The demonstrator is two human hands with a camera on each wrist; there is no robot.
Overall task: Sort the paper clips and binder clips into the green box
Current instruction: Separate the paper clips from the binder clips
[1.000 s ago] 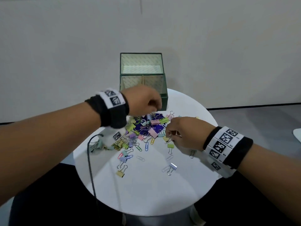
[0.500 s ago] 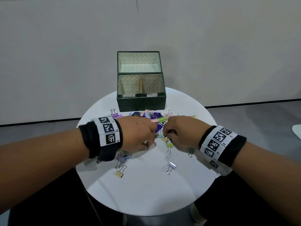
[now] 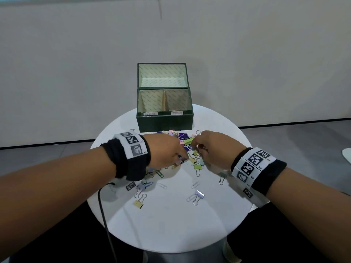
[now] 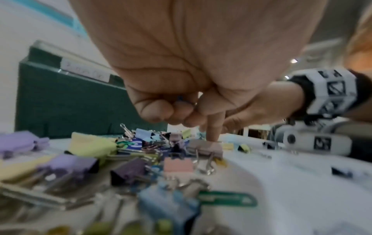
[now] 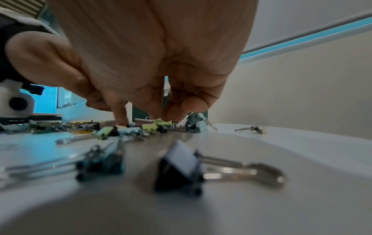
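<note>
The green box (image 3: 165, 122) stands open at the back of the round white table, its two front compartments labelled; it also fills the back of the left wrist view (image 4: 70, 103). A heap of coloured binder clips and paper clips (image 3: 185, 141) lies in front of it. My left hand (image 3: 181, 158) is down on the heap; its fingers (image 4: 161, 111) curl round a small blue clip (image 4: 180, 98), and one straight finger touches a mauve binder clip (image 4: 205, 146). My right hand (image 3: 196, 149) reaches into the heap, fingertips (image 5: 120, 119) on the clips beside a yellow-green binder clip (image 5: 161, 121). What it holds is hidden.
Loose clips lie nearer me: a silver binder clip (image 3: 198, 195), a yellow one (image 3: 138, 204) and plain paper clips (image 3: 195, 185). A black cable (image 3: 103, 215) hangs off the table's left edge (image 3: 91, 202). A white binder clip (image 5: 181, 163) sits close under my right wrist.
My left hand has dropped from in front of the box down onto the heap, close to the right hand. The right hand has stayed at the heap.
</note>
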